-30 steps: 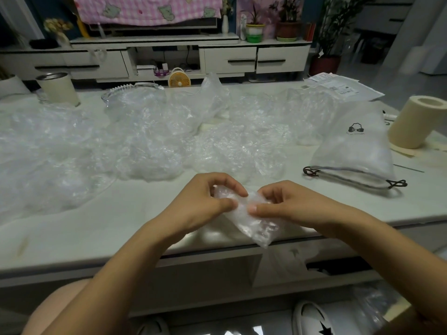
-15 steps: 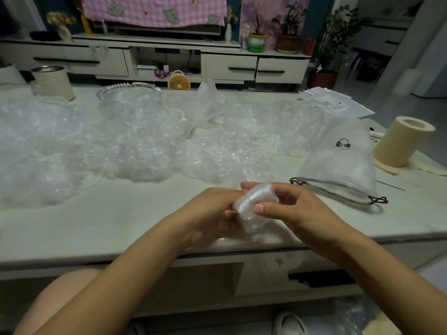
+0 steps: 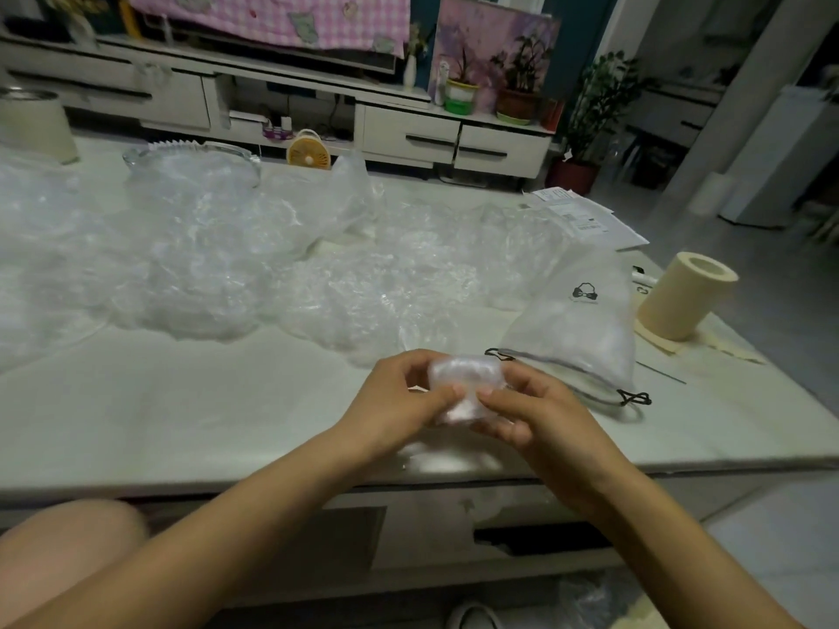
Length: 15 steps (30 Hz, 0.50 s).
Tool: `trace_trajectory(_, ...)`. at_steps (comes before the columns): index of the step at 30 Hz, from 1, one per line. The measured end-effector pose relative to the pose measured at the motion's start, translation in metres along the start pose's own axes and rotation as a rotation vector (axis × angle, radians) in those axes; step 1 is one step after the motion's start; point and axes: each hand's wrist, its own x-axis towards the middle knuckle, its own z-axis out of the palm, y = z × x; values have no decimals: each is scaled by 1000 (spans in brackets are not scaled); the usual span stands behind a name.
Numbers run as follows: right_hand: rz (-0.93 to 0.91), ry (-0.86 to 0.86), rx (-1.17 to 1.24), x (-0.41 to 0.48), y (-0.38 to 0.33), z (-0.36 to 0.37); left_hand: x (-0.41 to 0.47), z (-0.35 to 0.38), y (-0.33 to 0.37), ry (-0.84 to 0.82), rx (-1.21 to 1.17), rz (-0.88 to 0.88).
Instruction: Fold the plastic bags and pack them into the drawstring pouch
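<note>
Above the table, both hands (image 3: 467, 401) grip the folded bag (image 3: 458, 388).

Count from my side: two hands in play, left hand (image 3: 399, 397) and right hand (image 3: 540, 415), pinching one folded bag (image 3: 458, 383); one drawstring pouch (image 3: 576, 329) with two black cord ends. Loose plastic bags (image 3: 204, 256) are a tangled clear heap across the one table (image 3: 181, 401), can't separate them enough to count. Singles: one cream roll (image 3: 681, 297), one cream canister (image 3: 34, 127), one glass dish (image 3: 190, 152), one orange fan (image 3: 308, 149), one stack of papers (image 3: 585, 215) (sheet count unclear); three potted plants (image 3: 461, 90) at the back.
</note>
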Motion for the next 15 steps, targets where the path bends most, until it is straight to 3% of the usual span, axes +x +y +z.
trace_trajectory(4, -34, 202, -190, -2, 5, -8, 3, 13, -6, 2, -21, -1)
trace_trajectory(8, -36, 360, -178, -1, -2, -18, 9, 25, -3, -13, -25, 71)
trace_trajectory(12, -128, 449, -302, -4, -11, -41, 24, 31, -10, 33, 513, 399)
trace_trajectory(15, -202, 506, -445, -9, -15, -53, 43, 44, -17, -34, 880, 650)
